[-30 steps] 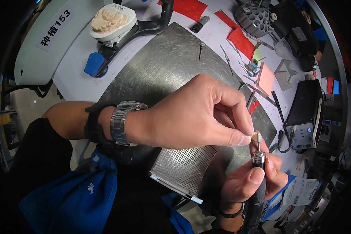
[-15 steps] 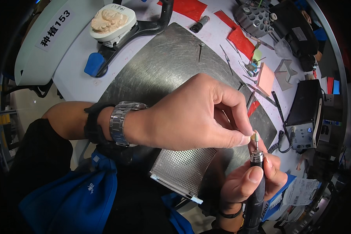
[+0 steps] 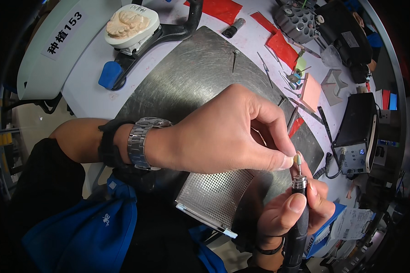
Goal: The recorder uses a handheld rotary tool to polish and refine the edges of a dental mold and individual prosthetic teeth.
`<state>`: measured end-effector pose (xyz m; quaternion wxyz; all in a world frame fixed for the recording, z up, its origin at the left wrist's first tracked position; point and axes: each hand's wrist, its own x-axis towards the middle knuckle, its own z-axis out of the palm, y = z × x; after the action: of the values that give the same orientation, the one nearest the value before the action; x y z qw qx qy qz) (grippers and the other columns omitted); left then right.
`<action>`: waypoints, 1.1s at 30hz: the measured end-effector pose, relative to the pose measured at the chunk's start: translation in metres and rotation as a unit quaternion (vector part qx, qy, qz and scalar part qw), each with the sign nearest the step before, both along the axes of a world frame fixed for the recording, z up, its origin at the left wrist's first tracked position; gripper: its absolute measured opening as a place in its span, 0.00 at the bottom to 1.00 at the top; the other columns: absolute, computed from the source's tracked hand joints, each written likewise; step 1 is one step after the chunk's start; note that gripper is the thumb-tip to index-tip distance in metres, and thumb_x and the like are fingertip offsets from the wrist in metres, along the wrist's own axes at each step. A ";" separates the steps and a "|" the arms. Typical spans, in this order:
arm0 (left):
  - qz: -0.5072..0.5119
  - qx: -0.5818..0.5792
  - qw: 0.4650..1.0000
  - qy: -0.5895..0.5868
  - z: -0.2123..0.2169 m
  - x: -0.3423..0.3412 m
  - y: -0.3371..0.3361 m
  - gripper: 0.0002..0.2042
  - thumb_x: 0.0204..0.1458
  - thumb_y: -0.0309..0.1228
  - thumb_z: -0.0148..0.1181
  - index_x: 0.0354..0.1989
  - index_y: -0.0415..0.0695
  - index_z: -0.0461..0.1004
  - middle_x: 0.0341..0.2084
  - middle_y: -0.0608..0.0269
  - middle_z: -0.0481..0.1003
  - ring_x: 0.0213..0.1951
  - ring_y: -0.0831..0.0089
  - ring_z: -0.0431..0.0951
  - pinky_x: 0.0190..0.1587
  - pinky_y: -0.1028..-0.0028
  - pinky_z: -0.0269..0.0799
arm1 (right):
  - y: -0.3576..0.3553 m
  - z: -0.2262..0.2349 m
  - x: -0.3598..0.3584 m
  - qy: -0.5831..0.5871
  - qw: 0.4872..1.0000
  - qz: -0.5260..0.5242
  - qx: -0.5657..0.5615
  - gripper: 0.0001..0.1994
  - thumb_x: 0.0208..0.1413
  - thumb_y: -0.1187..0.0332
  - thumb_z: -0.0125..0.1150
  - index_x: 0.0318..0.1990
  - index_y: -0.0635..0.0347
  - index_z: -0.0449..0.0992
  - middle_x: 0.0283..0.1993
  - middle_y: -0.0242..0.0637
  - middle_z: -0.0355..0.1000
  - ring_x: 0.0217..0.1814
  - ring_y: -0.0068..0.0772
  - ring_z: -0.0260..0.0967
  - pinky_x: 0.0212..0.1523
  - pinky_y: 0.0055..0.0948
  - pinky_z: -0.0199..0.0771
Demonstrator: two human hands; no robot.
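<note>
My left hand [image 3: 223,132], with a metal watch on its wrist, reaches across from the left and is closed in a pinch. Between its thumb and index fingertips is a small yellowish piece [image 3: 295,160], mostly hidden; its kind does not show. My right hand [image 3: 284,211] wraps round a black rotary handpiece [image 3: 297,236], held upright. A pale grinding bur [image 3: 299,159] on a thin steel shank stands in its chuck, right beside the yellowish piece; I cannot tell if they touch. A right fingertip rises behind the bur.
Below my hands lies a metal sheet [image 3: 182,77] over a perforated mesh screen [image 3: 218,195]. A plaster dental model [image 3: 127,25] stands far left. Several burs, a pink block [image 3: 310,92], a grey bur holder [image 3: 296,22] and a control box [image 3: 356,136] sit at right.
The handpiece and bur have shifted very slightly left, and the bur is tilted a little differently. Both hands keep their holds; the left hand has risen a touch.
</note>
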<state>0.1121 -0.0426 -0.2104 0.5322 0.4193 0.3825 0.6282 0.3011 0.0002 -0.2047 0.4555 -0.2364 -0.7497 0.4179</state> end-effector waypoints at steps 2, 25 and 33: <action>-0.004 -0.005 1.000 -0.009 0.001 0.000 0.000 0.04 0.46 0.16 0.65 0.29 0.33 0.76 0.30 0.56 0.77 0.36 0.76 0.77 0.41 0.78 0.72 | 0.002 -0.002 0.005 -0.011 1.000 0.020 0.003 0.18 0.57 0.63 0.60 0.44 0.58 0.57 0.36 0.45 0.63 0.47 0.56 0.73 0.51 0.46 0.76; -0.033 -0.065 0.992 -0.101 0.002 0.001 0.001 0.04 0.48 0.20 0.66 0.31 0.34 0.76 0.28 0.62 0.76 0.32 0.82 0.74 0.35 0.83 0.69 | 0.001 -0.004 -0.008 0.054 0.998 -0.017 0.041 0.16 0.56 0.64 0.59 0.40 0.60 0.58 0.30 0.42 0.60 0.39 0.59 0.75 0.44 0.47 0.81; -0.044 -0.074 0.988 -0.129 0.002 0.000 0.001 0.05 0.48 0.20 0.65 0.32 0.33 0.76 0.28 0.62 0.76 0.32 0.82 0.75 0.34 0.83 0.70 | 0.002 -0.008 -0.008 0.059 0.997 -0.003 0.057 0.16 0.55 0.66 0.59 0.41 0.60 0.58 0.30 0.42 0.60 0.40 0.61 0.74 0.45 0.46 0.81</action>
<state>0.1121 -0.0416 -0.2082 0.6340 0.3108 0.3367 0.6230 0.2933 0.0025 -0.2129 0.5133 -0.1873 -0.7432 0.3861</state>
